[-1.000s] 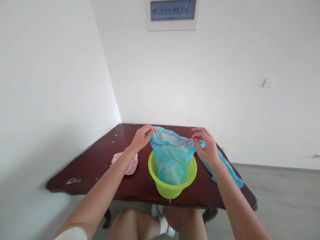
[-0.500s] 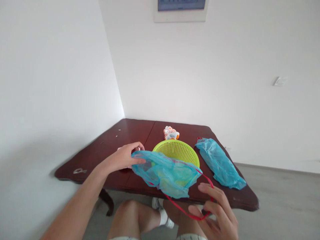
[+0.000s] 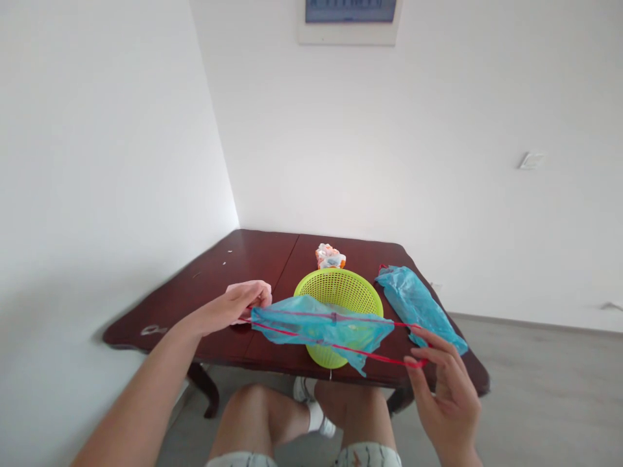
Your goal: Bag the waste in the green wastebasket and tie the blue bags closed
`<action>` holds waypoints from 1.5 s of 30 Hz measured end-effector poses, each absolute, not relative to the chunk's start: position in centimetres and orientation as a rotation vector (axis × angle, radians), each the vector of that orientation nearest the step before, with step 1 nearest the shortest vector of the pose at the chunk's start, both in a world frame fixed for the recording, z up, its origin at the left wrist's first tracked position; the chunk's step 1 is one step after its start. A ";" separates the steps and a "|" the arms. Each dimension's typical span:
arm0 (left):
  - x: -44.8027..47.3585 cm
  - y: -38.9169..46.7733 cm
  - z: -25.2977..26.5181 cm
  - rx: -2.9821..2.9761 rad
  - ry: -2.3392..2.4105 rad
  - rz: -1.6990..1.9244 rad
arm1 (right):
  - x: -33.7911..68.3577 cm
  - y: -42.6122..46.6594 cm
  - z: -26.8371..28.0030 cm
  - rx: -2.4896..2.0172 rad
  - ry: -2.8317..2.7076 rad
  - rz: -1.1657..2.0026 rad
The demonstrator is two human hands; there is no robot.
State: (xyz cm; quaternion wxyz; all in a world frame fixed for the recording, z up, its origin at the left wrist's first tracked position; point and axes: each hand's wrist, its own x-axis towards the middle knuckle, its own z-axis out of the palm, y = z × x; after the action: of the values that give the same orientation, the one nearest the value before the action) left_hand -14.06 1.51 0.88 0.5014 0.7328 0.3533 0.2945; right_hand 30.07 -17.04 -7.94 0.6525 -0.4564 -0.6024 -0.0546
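A thin blue plastic drawstring bag (image 3: 316,324) is stretched sideways between my hands, in front of a yellow-green mesh basket (image 3: 341,288). My left hand (image 3: 241,303) is closed around the red drawstring at the bag's left end. On the other side, my right hand (image 3: 442,370) grips the far loop of the red drawstring (image 3: 384,359), which runs taut across the bag in two lines. Behind my left hand lies a pink item (image 3: 260,292), partly covered by my fingers, so its kind is unclear.
The basket stands on a dark red-brown wooden table (image 3: 257,259). Another blue plastic bag (image 3: 421,305) lies to its right. Behind it is a crumpled white and orange packet (image 3: 331,256). A small pale loop (image 3: 153,330) rests near the left edge. My knees are under the front edge.
The red drawstring has been pulled taut, and the bag's mouth is drawn out flatter between my hands. My right hand has moved slightly right and up; my left fingers have closed.
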 end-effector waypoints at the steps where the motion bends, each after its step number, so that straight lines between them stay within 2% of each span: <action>1: -14.1 1.3 1.1 1.783 0.863 0.699 | 29.8 -17.0 -7.7 -1.027 -1.334 -0.084; 9: -15.1 -0.5 2.8 1.405 0.775 0.886 | 28.4 -16.5 -5.9 -0.932 -1.207 0.086; 14: -13.9 -0.3 2.5 1.109 0.486 1.340 | 29.8 -14.8 -6.7 -0.929 -1.090 0.215; 18: -10.8 0.0 2.0 1.036 0.356 1.553 | 29.6 -13.5 -6.7 -0.790 -1.029 0.406; 25: -5.0 1.6 2.3 1.040 0.622 2.192 | 28.4 -12.6 -5.8 -0.698 -1.032 0.449; 28: -3.1 1.9 2.4 0.927 0.598 2.313 | 28.0 -12.5 -5.9 -0.651 -1.035 0.429; 31: -2.2 1.5 2.2 0.941 0.492 2.156 | 27.3 -12.6 -5.7 -0.623 -1.039 0.410; 40: -3.8 0.6 1.9 1.209 0.401 1.196 | 26.8 -12.3 -4.7 -0.584 -0.997 0.440; 45: -5.1 0.8 1.0 1.232 0.354 0.961 | 27.6 -11.2 -5.1 -0.519 -0.776 0.478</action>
State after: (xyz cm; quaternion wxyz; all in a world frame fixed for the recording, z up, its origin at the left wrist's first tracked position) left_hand -5.10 0.78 0.97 0.6959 0.5522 0.1585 0.4309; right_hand 27.56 -11.22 -5.06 0.8656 -0.2476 -0.3706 0.2282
